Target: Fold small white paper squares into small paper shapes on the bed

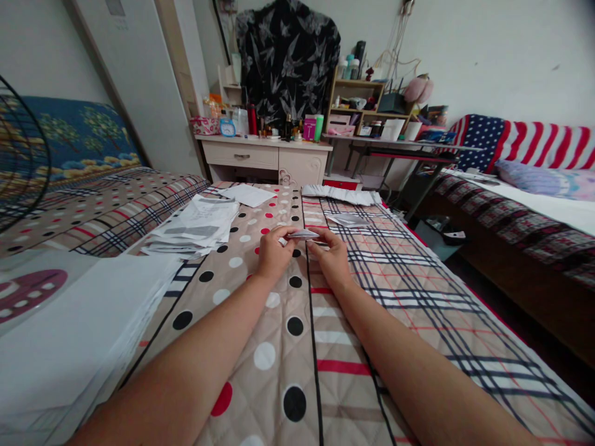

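Note:
Both arms reach forward over a quilted bedspread (325, 396) with dots and checks. Between my hands is a small folded piece of paper (304, 234), seen nearly edge-on and held just above the bedspread. My left hand (276, 251) pinches its left end, thumb below and fingers above. At the right end, my right hand (331, 251) grips it in a similar pinch. Behind and to the right of the hands lies a flat greyish paper (349, 220). Further back rests a row of folded white papers (341, 195).
On the left are a stack of printed sheets (193, 226), a single white sheet (248, 194) and a large pile of white paper (88, 316). A fan (23, 155) stands at the left edge. Beyond the bed are a dresser (242, 155) and a desk (404, 144).

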`<state>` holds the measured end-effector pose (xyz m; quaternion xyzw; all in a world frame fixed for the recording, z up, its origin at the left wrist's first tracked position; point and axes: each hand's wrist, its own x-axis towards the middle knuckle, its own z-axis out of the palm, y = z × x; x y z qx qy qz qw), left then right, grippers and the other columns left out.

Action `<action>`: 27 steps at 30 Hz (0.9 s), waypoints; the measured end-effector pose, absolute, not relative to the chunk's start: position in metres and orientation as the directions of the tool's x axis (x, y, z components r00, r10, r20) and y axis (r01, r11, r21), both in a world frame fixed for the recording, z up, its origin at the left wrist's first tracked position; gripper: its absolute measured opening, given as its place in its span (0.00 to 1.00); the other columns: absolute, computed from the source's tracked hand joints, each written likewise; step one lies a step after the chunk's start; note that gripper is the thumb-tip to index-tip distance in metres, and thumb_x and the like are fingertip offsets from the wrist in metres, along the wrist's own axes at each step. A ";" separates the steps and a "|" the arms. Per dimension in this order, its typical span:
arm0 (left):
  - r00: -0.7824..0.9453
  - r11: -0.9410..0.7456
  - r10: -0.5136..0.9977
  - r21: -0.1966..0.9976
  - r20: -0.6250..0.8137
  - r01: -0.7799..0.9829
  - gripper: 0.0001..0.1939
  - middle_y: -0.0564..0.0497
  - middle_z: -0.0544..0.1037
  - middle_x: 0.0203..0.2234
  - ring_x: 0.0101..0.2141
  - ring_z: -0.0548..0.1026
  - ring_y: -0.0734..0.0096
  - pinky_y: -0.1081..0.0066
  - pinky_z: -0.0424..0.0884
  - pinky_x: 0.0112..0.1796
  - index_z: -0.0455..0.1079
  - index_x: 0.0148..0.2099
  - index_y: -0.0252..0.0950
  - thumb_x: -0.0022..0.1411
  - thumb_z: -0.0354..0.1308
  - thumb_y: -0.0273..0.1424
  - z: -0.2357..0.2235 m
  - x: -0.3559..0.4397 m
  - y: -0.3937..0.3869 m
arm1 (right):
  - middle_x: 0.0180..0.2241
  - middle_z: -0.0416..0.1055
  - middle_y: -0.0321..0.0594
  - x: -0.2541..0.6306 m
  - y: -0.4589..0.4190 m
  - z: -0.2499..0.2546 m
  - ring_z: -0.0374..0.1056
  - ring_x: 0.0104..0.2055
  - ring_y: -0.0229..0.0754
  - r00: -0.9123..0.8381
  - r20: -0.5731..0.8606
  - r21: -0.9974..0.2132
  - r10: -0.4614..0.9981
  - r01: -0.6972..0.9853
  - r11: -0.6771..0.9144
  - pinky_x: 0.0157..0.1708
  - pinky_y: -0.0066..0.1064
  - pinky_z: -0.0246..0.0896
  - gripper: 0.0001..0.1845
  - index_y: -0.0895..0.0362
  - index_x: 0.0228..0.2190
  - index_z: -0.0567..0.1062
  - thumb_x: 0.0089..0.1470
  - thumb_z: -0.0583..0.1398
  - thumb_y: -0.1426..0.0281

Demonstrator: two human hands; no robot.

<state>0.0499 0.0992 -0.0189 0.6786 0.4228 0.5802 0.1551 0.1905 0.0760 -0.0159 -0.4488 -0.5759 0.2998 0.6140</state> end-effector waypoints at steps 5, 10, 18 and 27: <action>-0.058 -0.545 0.803 0.770 0.593 0.332 0.09 0.47 0.80 0.36 0.35 0.76 0.67 0.69 0.71 0.36 0.76 0.39 0.35 0.53 0.60 0.26 -0.020 0.051 0.101 | 0.39 0.77 0.41 0.190 0.073 -0.012 0.70 0.40 0.42 0.142 0.460 -0.879 0.876 0.209 0.428 0.43 0.34 0.65 0.15 0.56 0.39 0.78 0.48 0.61 0.67; -0.075 -0.266 0.962 0.962 0.261 -0.058 0.17 0.51 0.76 0.24 0.23 0.72 0.74 0.76 0.64 0.23 0.70 0.46 0.33 0.52 0.59 0.31 -0.016 0.054 0.099 | 0.40 0.75 0.42 0.190 0.070 -0.010 0.70 0.38 0.42 0.171 0.378 -0.926 0.910 0.065 0.372 0.29 0.28 0.64 0.19 0.55 0.45 0.75 0.54 0.56 0.60; 0.014 0.000 1.000 0.956 0.004 -0.294 0.21 0.56 0.72 0.20 0.15 0.64 0.81 0.81 0.49 0.16 0.65 0.44 0.36 0.45 0.60 0.30 -0.012 0.050 0.100 | 0.46 0.71 0.44 0.190 0.071 -0.011 0.68 0.44 0.43 0.093 0.578 -0.801 0.811 0.254 0.542 0.32 0.30 0.65 0.16 0.54 0.41 0.77 0.47 0.61 0.71; -0.099 -0.342 0.922 0.906 0.375 0.249 0.22 0.51 0.70 0.18 0.21 0.67 0.75 0.75 0.59 0.22 0.70 0.26 0.34 0.62 0.51 0.45 -0.018 0.047 0.100 | 0.22 0.69 0.34 0.193 0.076 -0.017 0.62 0.25 0.37 0.095 0.452 -0.873 0.887 0.251 0.418 0.29 0.29 0.57 0.07 0.56 0.24 0.76 0.49 0.60 0.68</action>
